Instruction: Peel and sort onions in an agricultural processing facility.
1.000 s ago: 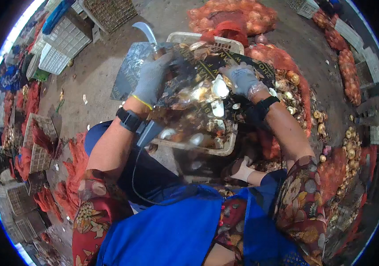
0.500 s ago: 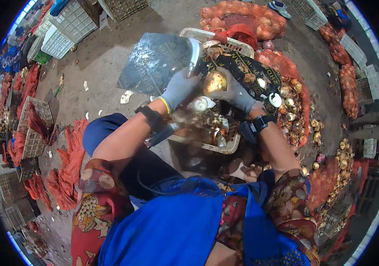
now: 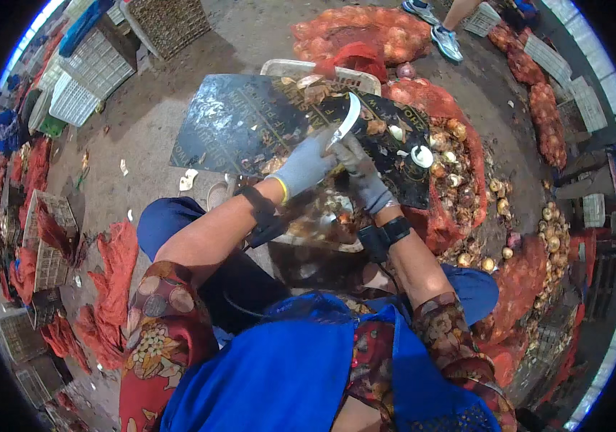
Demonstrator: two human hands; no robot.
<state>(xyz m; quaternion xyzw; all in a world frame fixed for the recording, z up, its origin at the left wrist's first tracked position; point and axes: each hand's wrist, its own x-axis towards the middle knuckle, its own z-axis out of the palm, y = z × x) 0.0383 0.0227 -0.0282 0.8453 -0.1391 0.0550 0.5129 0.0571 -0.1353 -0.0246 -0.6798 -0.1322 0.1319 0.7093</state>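
Concrete floor spreads out around the seated person, strewn with red mesh sacks point(image 3: 110, 281) and loose onions point(image 3: 553, 230). Half a second ago both gloved hands were bunched low over the crate; now they have come up above the dark board point(image 3: 250, 129). The left hand point(image 3: 306, 167) has its fingers wrapped round something I cannot make out, touching the right hand point(image 3: 362, 173), whose fingers are clenched on a curved knife point(image 3: 346, 119), blade raised. Trimming looks underway again. The white crate point(image 3: 301, 70) sits beyond.
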